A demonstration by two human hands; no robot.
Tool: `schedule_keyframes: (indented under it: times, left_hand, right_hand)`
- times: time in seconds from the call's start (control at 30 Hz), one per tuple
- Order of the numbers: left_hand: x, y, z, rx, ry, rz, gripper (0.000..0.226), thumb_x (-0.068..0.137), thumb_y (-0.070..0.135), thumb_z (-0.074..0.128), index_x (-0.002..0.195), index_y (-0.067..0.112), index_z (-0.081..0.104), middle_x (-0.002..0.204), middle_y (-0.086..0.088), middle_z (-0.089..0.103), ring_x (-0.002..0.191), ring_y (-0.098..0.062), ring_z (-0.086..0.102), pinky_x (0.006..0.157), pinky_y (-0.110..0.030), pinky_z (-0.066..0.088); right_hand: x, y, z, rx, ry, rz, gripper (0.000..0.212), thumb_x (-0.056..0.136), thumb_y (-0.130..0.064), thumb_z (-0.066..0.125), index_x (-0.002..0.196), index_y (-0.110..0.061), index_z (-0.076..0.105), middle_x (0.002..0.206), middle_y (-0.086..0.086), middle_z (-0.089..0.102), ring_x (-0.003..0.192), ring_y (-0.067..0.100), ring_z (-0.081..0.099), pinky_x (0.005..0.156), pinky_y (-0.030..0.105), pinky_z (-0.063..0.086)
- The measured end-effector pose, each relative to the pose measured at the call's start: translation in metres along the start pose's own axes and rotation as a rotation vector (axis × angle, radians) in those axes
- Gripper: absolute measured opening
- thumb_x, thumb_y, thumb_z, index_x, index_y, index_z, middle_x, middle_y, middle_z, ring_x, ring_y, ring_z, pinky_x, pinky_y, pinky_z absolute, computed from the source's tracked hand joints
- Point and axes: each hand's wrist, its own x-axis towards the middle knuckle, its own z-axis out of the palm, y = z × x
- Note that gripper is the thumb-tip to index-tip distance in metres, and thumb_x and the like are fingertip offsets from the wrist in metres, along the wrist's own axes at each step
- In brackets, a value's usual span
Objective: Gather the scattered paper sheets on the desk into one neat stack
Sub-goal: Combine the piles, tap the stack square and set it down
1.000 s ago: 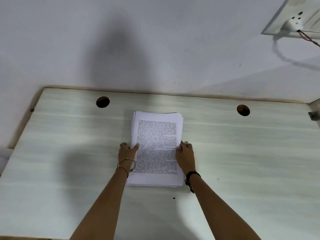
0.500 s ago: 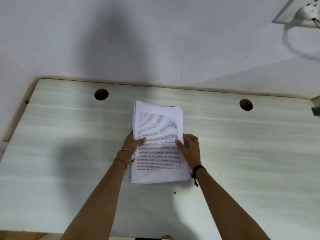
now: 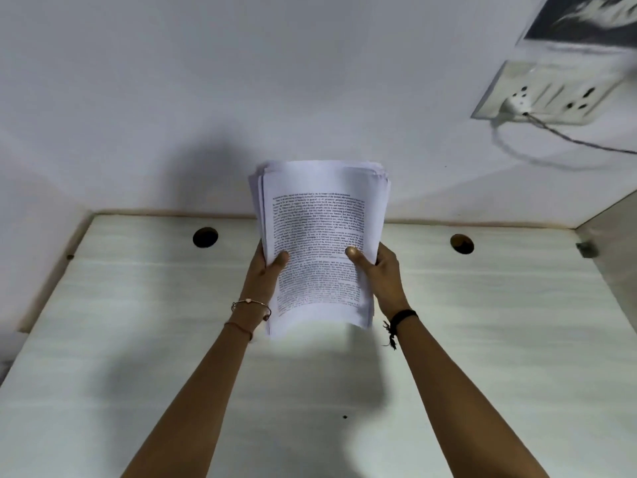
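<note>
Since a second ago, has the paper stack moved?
Yes. The paper stack has lifted off the desk: its top edge, then short of the two cable holes, now overlaps the wall above them.

Pale wood-grain bench [image 3: 138,357] set against a white wall [image 3: 172,81].
The bench had a whitish, streaked top with a tan strip along its back edge. Two round holes were cut near that edge, well apart: the left hole [image 3: 205,237] dark, the right hole [image 3: 462,243] brownish. A small dark speck [image 3: 345,417] lay on the near part of the top. Broad shadows fell across the middle.
</note>
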Motion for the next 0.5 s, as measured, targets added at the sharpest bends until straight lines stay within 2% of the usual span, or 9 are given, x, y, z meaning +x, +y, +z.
schedule_keyframes:
  times: [0.1,0.13,0.2,0.27,0.33,0.37,0.43,0.5]
  left_hand:
    - [0.001,0.021,0.004,0.03,0.011,0.102,0.055,0.088,0.016,0.058,0.138,0.005,0.038,0.125,-0.005,0.054,0.111,-0.012,0.055,0.091,-0.012,0.047]
    - [0.002,0.025,0.005,0.043,0.009,0.113,0.053,0.088,0.013,0.059,0.137,0.005,0.039,0.123,-0.005,0.055,0.108,-0.009,0.056,0.088,-0.009,0.047]
    - [-0.001,0.022,0.003,0.085,0.002,0.073,0.052,0.084,0.011,0.065,0.132,0.007,0.045,0.12,-0.005,0.058,0.107,-0.015,0.058,0.09,-0.019,0.049]
    - [-0.009,0.01,0.001,0.148,-0.007,-0.001,0.058,0.071,0.028,0.076,0.121,0.011,0.053,0.114,-0.006,0.062,0.109,-0.023,0.059,0.094,-0.033,0.049]
    - [-0.019,-0.005,0.001,0.187,0.0,-0.071,0.067,0.055,0.05,0.07,0.11,0.015,0.057,0.106,-0.007,0.065,0.104,-0.025,0.061,0.092,-0.039,0.05]
    - [-0.022,-0.013,0.002,0.182,0.013,-0.094,0.068,0.052,0.055,0.065,0.106,0.015,0.058,0.102,-0.008,0.065,0.102,-0.027,0.062,0.091,-0.041,0.05]
    - [-0.026,-0.015,0.008,0.184,0.031,-0.114,0.061,0.057,0.056,0.061,0.1,0.013,0.059,0.096,-0.01,0.066,0.095,-0.026,0.062,0.086,-0.04,0.05]
    - [-0.027,-0.006,0.012,0.194,0.032,-0.081,0.039,0.076,0.042,0.064,0.097,0.009,0.059,0.091,-0.01,0.064,0.09,-0.024,0.06,0.076,-0.031,0.047]
  right_hand:
    - [0.002,-0.022,-0.009,-0.024,0.062,-0.08,0.019,0.087,-0.023,0.07,0.092,-0.005,0.065,0.088,0.012,0.071,0.084,0.023,0.067,0.074,0.037,0.053]
    - [0.0,-0.027,-0.013,-0.028,0.058,-0.089,0.019,0.086,-0.024,0.07,0.091,-0.007,0.065,0.086,0.009,0.071,0.082,0.021,0.067,0.073,0.035,0.053]
    - [-0.005,-0.022,-0.021,-0.027,-0.005,-0.031,0.026,0.082,-0.032,0.074,0.097,-0.012,0.067,0.093,0.004,0.073,0.088,0.019,0.069,0.077,0.033,0.056]
    - [-0.011,-0.008,-0.027,-0.035,-0.092,0.078,0.037,0.077,-0.038,0.078,0.106,-0.018,0.067,0.102,0.0,0.073,0.095,0.017,0.069,0.082,0.035,0.057]
    - [-0.02,0.006,-0.03,-0.083,-0.109,0.144,0.037,0.077,-0.037,0.078,0.106,-0.017,0.067,0.102,-0.001,0.073,0.096,0.018,0.069,0.084,0.038,0.057]
    - [-0.023,0.01,-0.03,-0.11,-0.089,0.157,0.034,0.079,-0.034,0.076,0.105,-0.014,0.067,0.1,0.001,0.073,0.095,0.019,0.069,0.084,0.039,0.057]
    - [-0.025,0.011,-0.028,-0.132,-0.037,0.162,0.03,0.083,-0.03,0.074,0.1,-0.007,0.067,0.096,0.006,0.072,0.089,0.021,0.069,0.08,0.039,0.055]
    - [-0.025,0.004,-0.026,-0.14,0.002,0.132,0.033,0.082,-0.033,0.073,0.086,-0.002,0.064,0.082,0.011,0.069,0.073,0.022,0.063,0.066,0.035,0.05]
